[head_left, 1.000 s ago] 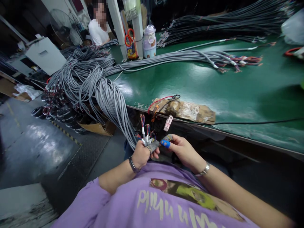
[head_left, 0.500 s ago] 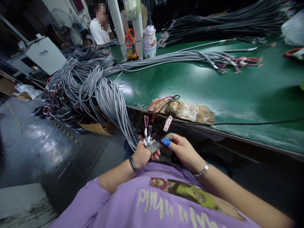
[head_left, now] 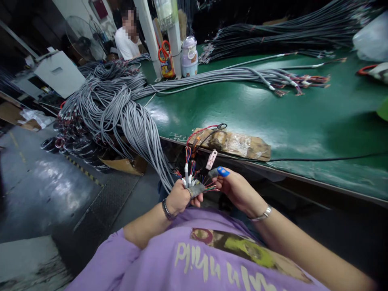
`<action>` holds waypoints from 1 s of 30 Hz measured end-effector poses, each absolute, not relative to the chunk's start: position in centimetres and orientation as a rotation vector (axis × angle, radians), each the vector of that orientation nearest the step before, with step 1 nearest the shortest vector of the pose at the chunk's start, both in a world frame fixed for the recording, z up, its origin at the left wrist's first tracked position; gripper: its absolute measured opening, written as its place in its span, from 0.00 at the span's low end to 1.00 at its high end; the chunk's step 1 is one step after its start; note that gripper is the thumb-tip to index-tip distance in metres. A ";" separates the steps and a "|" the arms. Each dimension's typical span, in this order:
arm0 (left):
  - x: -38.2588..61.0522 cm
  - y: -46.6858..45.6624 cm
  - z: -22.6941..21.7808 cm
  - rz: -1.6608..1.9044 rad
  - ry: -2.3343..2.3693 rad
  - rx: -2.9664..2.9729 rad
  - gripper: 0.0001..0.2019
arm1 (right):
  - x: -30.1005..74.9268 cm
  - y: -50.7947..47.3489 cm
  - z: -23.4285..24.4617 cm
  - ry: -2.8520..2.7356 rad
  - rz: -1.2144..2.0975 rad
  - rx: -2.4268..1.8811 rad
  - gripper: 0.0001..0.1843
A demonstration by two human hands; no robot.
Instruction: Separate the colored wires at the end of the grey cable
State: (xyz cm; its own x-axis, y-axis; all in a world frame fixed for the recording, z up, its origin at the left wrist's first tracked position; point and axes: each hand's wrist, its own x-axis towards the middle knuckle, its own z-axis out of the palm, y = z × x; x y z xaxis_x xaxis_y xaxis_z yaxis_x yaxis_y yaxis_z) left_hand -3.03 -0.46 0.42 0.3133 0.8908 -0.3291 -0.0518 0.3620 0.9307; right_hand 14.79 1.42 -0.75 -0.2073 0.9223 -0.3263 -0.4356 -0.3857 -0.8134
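Note:
My left hand (head_left: pixel 178 198) is closed in a fist round a few grey cable ends (head_left: pixel 188 173), whose thin coloured wires fan out above the knuckles. A grey cot covers one of its fingertips. My right hand (head_left: pixel 235 188) sits just to the right, fingers curled, touching the coloured wires that splay sideways; its thumb wears a blue cot (head_left: pixel 223 171). Both hands are held in front of my purple shirt, below the edge of the green table (head_left: pixel 273 117). The held cables run up into the large grey cable bundle (head_left: pixel 121 109).
On the table edge lies a taped cardboard pad (head_left: pixel 239 143) with a red-and-black wire lead. More grey cables (head_left: pixel 242 74) and dark cables (head_left: pixel 287 30) stretch across the table. A post with scissors (head_left: pixel 163 48) and a jar (head_left: pixel 189 54) stands behind; a person (head_left: pixel 127 38) sits at the far left.
My right hand has slid a little right and up, drawing the coloured wires out sideways from the left fist. The left hand has kept its grip.

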 end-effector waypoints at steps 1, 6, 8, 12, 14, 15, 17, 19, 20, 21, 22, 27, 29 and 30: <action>-3.1 -0.3 0.7 0.753 1.041 0.997 0.23 | 15.0 1.7 -0.8 -0.673 1.767 -1.010 0.24; -3.8 1.2 2.1 0.613 0.933 0.928 0.22 | 15.4 3.2 -0.6 -0.632 1.864 -0.958 0.25; -3.8 1.9 2.3 0.593 0.876 0.901 0.22 | 15.3 3.8 -0.1 -0.642 1.981 -0.899 0.25; -3.4 2.9 2.5 0.579 0.828 0.844 0.22 | 14.6 4.5 0.9 -0.761 2.004 -0.834 0.25; -3.2 3.1 2.7 0.577 0.824 0.821 0.22 | 14.2 4.5 1.0 -0.881 1.783 -0.923 0.26; -3.1 3.2 2.7 0.577 0.817 0.813 0.23 | 14.1 4.5 1.0 -0.933 1.651 -0.984 0.26; -2.9 3.4 2.8 0.574 0.791 0.802 0.23 | 13.8 4.4 0.9 -0.994 1.439 -1.078 0.28; -2.8 3.6 2.8 0.568 0.760 0.797 0.23 | 13.6 4.4 0.8 -0.989 1.433 -1.079 0.30; -2.8 3.7 2.8 0.568 0.748 0.794 0.23 | 13.5 4.5 0.7 -0.957 1.506 -1.050 0.31; -2.7 3.7 2.7 0.566 0.742 0.792 0.23 | 13.4 4.6 0.7 -0.902 1.606 -1.010 0.31; -2.7 3.8 2.6 0.564 0.742 0.792 0.23 | 13.2 4.7 0.7 -0.830 1.708 -0.967 0.31; -2.6 3.9 2.0 0.545 0.778 0.794 0.24 | 12.8 5.1 0.6 -0.563 1.853 -0.849 0.27; -2.5 3.8 1.9 0.535 0.785 0.796 0.24 | 12.6 5.2 0.5 -0.553 1.835 -0.832 0.26; -2.5 3.8 2.0 0.532 0.788 0.797 0.24 | 12.6 5.2 0.4 -0.554 1.831 -0.831 0.25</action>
